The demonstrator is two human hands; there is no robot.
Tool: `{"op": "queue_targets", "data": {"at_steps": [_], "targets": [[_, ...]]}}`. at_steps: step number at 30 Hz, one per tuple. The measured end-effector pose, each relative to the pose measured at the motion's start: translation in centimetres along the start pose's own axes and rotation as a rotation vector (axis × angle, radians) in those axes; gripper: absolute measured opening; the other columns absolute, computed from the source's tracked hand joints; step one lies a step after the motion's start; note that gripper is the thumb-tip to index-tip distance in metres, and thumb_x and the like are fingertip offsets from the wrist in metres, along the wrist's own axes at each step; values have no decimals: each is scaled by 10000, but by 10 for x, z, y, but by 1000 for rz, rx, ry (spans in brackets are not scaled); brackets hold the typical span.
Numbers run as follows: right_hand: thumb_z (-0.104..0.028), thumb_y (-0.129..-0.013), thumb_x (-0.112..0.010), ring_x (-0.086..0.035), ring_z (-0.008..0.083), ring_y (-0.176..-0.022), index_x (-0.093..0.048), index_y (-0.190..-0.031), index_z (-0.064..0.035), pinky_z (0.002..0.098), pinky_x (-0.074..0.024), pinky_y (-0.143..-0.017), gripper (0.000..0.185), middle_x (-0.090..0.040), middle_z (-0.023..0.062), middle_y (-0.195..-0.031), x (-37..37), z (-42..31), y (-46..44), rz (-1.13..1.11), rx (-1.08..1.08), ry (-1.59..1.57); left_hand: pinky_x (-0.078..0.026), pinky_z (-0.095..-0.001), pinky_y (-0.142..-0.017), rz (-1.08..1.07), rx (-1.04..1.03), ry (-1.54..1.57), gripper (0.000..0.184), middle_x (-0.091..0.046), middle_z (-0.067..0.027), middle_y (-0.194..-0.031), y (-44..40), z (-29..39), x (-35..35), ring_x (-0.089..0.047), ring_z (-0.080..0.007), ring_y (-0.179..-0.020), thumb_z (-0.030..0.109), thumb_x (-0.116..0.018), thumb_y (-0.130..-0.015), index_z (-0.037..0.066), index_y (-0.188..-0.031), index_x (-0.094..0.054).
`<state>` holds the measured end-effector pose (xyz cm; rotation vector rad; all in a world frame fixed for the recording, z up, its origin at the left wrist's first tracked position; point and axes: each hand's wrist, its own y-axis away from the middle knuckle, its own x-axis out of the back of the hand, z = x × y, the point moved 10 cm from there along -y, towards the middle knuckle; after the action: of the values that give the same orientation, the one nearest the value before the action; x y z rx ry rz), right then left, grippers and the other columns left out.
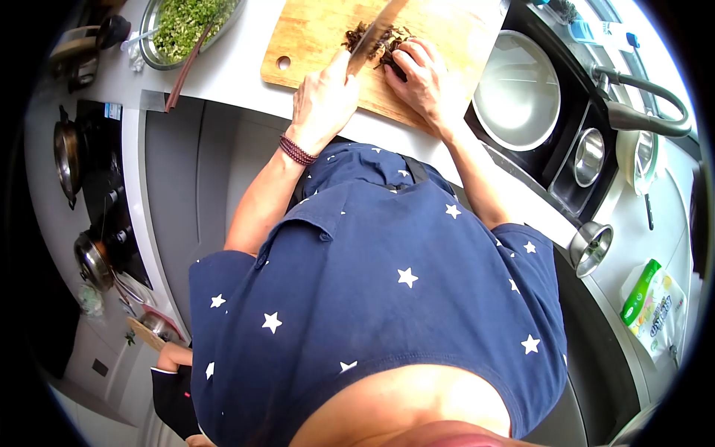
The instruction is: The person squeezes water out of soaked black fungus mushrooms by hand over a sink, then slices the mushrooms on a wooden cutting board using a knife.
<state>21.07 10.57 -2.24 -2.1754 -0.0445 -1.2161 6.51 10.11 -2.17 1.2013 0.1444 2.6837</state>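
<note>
My left hand (325, 104), with a beaded bracelet at the wrist, is wrapped round the handle of a kitchen knife (372, 34). The blade, slightly blurred, rests over a small heap of dark brown chopped food (360, 36), whose exact kind I cannot tell. Beside the blade, my right hand (421, 78) has its fingers curled and pressed on a dark brown piece (396, 70) of the same food. Both hands are over a wooden cutting board (320, 56) with a hole near one corner. Part of the heap is hidden by the knife and fingers.
A glass bowl of chopped greens (182, 30) stands left, chopsticks (186, 71) across its rim. A large pale bowl (517, 89) sits in the sink at right, below a faucet (648, 112). Pans (68, 156) line the left side. Another person's arm (174, 356) shows lower left.
</note>
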Motion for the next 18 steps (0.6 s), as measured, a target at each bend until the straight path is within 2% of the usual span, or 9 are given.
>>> {"op": "queue_targets", "data": {"at_steps": [3, 6, 10, 13, 14, 18], "targets": [[-116, -710, -761, -592, 296, -1033, -644, -915, -38, 390, -506, -900, 248, -605, 124, -1079, 5, -1, 0, 5, -49, 7, -485, -520, -661, 6, 6, -39, 238, -639, -235, -770, 5, 12, 11, -636, -447, -760, 174, -533, -898, 71, -1113, -537], [-117, -711, -764, -589, 298, -1039, -636, -930, -35, 391, -503, -906, 266, -602, 126, -1079, 5, 2, 0, 24, -72, -26, -495, -530, -662, -19, -62, -131, 223, -644, -238, -767, 10, 16, 3, -636, -452, -747, 164, -535, -894, 70, -1096, -537], [-103, -727, -756, -591, 298, -1039, -628, -950, -34, 386, -504, -907, 266, -606, 123, -1051, 9, 2, 0, 43, -119, -69, -504, -524, -667, -48, -41, -115, 244, -639, -233, -744, 18, 18, -10, -633, -456, -738, 147, -545, -880, 63, -1108, -537], [-84, -743, -742, -598, 285, -1030, -633, -944, -44, 380, -505, -904, 232, -621, 103, -1018, 11, -7, -5, 21, 29, -61, -501, -509, -654, -81, 12, -23, 245, -629, -226, -724, 14, 8, -14, -635, -444, -730, 143, -541, -878, 56, -1106, -536], [-74, -756, -727, -609, 252, -1013, -642, -925, -73, 357, -506, -902, 189, -638, 66, -982, 9, -10, -5, 2, 62, 6, -495, -498, -637, -89, 10, -13, 230, -623, -218, -719, 12, 5, -13, -639, -429, -726, 145, -537, -884, 47, -1093, -536], [-80, -750, -719, -620, 202, -990, -647, -880, -111, 321, -520, -860, 152, -650, 25, -963, 10, -11, -4, -4, 8, 90, -491, -498, -626, -71, 18, 2, 216, -634, -211, -743, 9, 6, 3, -638, -425, -724, 165, -547, -902, 55, -1088, -539]]}}
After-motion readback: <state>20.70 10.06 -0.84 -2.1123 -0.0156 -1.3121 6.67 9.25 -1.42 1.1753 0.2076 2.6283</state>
